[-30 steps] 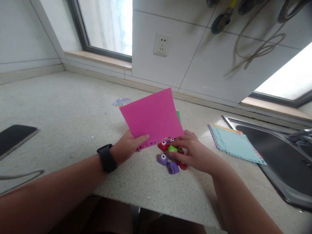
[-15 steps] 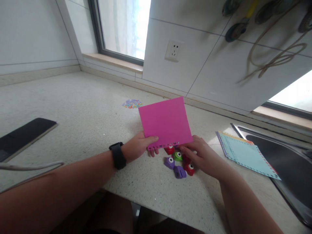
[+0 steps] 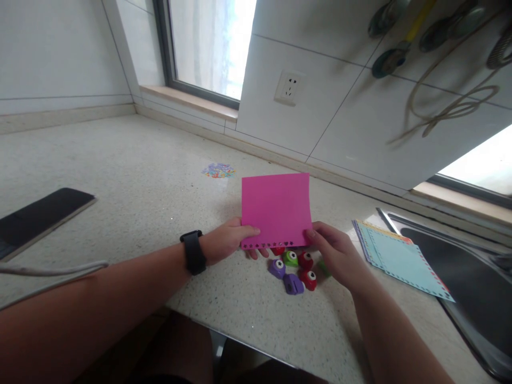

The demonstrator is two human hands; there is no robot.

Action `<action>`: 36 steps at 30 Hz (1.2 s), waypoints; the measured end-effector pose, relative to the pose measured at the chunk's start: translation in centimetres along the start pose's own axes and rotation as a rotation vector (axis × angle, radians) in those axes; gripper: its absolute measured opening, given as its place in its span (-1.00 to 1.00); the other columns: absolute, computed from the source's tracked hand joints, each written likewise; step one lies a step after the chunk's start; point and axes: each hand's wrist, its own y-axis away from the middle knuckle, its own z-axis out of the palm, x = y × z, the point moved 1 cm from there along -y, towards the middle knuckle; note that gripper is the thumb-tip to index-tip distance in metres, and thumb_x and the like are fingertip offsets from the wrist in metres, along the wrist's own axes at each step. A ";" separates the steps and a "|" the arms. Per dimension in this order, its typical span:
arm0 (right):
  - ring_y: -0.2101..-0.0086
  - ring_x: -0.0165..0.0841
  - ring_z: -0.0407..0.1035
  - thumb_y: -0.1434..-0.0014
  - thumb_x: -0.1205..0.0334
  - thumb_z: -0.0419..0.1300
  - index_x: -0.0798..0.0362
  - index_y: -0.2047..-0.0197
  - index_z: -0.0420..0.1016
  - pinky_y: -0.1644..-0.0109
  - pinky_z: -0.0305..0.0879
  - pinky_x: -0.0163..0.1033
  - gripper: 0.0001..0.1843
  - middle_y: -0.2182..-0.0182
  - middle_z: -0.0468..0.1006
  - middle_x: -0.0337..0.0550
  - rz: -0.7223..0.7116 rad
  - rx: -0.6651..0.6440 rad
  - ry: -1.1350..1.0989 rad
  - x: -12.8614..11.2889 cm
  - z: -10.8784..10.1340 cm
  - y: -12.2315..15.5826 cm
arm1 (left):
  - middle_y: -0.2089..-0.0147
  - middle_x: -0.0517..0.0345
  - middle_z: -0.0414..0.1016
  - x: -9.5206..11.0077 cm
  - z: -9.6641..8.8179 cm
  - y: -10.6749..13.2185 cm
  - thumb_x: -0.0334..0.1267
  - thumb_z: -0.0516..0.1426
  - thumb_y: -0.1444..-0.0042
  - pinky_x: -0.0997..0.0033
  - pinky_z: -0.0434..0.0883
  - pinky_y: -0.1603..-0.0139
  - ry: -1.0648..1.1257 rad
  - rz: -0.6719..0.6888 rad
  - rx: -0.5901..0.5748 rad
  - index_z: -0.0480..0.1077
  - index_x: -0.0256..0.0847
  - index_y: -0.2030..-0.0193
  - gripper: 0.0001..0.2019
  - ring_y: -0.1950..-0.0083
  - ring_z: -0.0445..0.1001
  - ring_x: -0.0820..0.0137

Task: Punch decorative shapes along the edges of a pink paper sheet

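Observation:
I hold a pink sheet of paper upright over the counter, its lower edge punched with a row of small shapes. My left hand, with a black watch on the wrist, pinches the sheet's lower left corner. My right hand pinches the lower right corner. Just below the sheet lie several small craft punches: a purple one, a green one, a red one and another purple one.
A stack of coloured sheets with a light blue one on top lies to the right, beside a steel sink. A pile of paper confetti lies further back. A dark tablet and a grey cable are at the left.
The pink sheet has turned from tilted to nearly square. My right hand left the punches and took hold of the sheet's lower right corner.

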 end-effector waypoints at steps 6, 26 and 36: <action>0.37 -0.28 0.37 -0.31 -0.12 0.20 0.03 0.27 0.56 0.27 0.30 -0.14 -0.62 0.41 0.53 -0.15 -0.015 0.058 0.007 0.5 0.2 -0.1 | 0.32 -0.11 0.67 0.3 0.1 0.1 -0.14 0.14 -0.25 0.38 0.43 0.41 0.005 -0.011 -0.006 0.58 -0.35 0.13 -0.70 0.40 0.57 0.33; 0.38 -0.30 0.37 -0.31 -0.09 0.20 0.04 0.26 0.56 0.27 0.30 -0.15 -0.64 0.42 0.52 -0.17 -0.033 0.077 -0.027 0.6 0.1 0.0 | 0.47 0.23 0.40 0.0 0.1 0.3 -0.09 0.24 -0.15 0.47 0.24 0.53 -0.101 -0.003 0.114 0.49 -0.26 0.22 -0.75 0.55 0.29 0.50; 0.33 -0.25 0.45 -0.38 -0.01 0.10 0.01 0.15 0.57 0.20 0.30 -0.12 -0.68 0.36 0.60 -0.13 -0.078 0.264 0.405 0.5 -2.9 -0.3 | 0.52 0.27 0.33 -0.5 -0.3 -0.1 -0.08 0.19 -0.22 0.46 0.24 0.54 -0.194 0.067 0.251 0.41 -0.23 0.33 -0.75 0.54 0.27 0.48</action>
